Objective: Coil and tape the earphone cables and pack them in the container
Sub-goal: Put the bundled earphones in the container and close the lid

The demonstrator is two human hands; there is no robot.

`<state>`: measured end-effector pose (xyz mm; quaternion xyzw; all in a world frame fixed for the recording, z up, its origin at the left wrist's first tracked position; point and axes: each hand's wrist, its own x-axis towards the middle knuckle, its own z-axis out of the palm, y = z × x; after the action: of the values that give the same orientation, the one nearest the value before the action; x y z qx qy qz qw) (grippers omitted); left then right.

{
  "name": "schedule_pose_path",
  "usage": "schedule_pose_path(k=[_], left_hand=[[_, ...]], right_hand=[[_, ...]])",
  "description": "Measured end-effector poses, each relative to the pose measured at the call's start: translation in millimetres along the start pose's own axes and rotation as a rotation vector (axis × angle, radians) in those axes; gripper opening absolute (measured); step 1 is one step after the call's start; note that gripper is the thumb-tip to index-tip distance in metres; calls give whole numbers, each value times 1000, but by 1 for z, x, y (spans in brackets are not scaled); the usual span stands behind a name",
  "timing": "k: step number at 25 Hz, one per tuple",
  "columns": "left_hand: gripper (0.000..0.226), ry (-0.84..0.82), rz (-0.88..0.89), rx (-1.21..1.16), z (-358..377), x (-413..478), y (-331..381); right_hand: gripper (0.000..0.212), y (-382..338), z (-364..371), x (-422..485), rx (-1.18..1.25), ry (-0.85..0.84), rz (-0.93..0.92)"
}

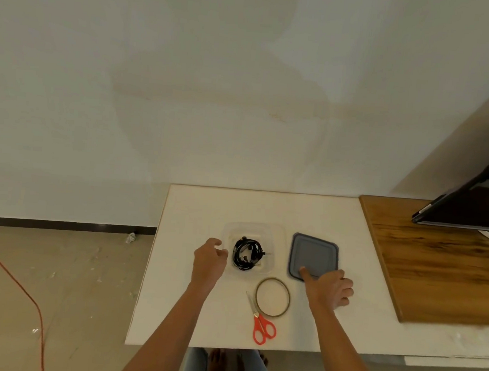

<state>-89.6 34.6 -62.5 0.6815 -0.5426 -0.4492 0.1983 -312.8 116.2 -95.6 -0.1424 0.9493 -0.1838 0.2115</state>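
Note:
A clear square container (277,234) stands on the white table (265,207), with a bundle of black coiled earphone cables (246,253) inside it. My left hand (207,259) rests against the container's left wall, fingers curled toward it. To the right lies the grey-blue lid (315,252), flat on the table. My right hand (330,288) is at the lid's near edge, thumb pressed on top of its near-left corner and fingers curled at the near-right edge. A roll of clear tape (272,300) lies in front of the container, with red-handled scissors (260,321) just nearer.
A wooden board (434,271) adjoins the table on the right, with a dark screen (473,207) tilted over it. The wall stands right behind the table. An orange cable (27,294) runs over the floor at the left. My bare feet show under the table's near edge.

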Motion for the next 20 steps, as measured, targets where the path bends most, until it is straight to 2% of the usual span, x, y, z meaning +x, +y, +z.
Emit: schedule_pose_path(k=[2, 3, 4, 6, 8, 10, 12, 13, 15, 18, 20], left_hand=[[30, -12, -32, -67, 1, -1, -3], [30, -17, -64, -118, 0, -1, -5], [30, -24, -95, -173, -1, 0, -7], [32, -39, -124, -272, -2, 1, -9], [33, -53, -119, -339, -2, 1, -10], [33, -71, -116, -406, 1, -3, -10], [33, -66, -109, -429, 5, -6, -10], [33, -55, -107, -429, 6, -6, -11], [32, -36, -96, -408, 8, -2, -13], [26, -28, -92, -357, 7, 0, -18], [22, -10, -109, -386, 7, 0, -21]], right_hand=[[83, -4, -4, 2, 269, -11, 48], [73, -4, -8, 0, 395, -14, -27], [59, -7, -14, -4, 467, 9, -169], [32, -19, -21, -20, 425, 60, -497], [39, -37, -9, -40, 286, -23, -752], [54, -47, 17, -67, 91, -135, -882], [63, -48, 43, -91, -71, -89, -1007], [68, -49, 50, -100, -147, -144, -1027], [72, -49, 60, -106, -183, -151, -1041], [69, -42, 64, -106, -270, -182, -1094], [75, -42, 52, -106, -165, -256, -1069]])
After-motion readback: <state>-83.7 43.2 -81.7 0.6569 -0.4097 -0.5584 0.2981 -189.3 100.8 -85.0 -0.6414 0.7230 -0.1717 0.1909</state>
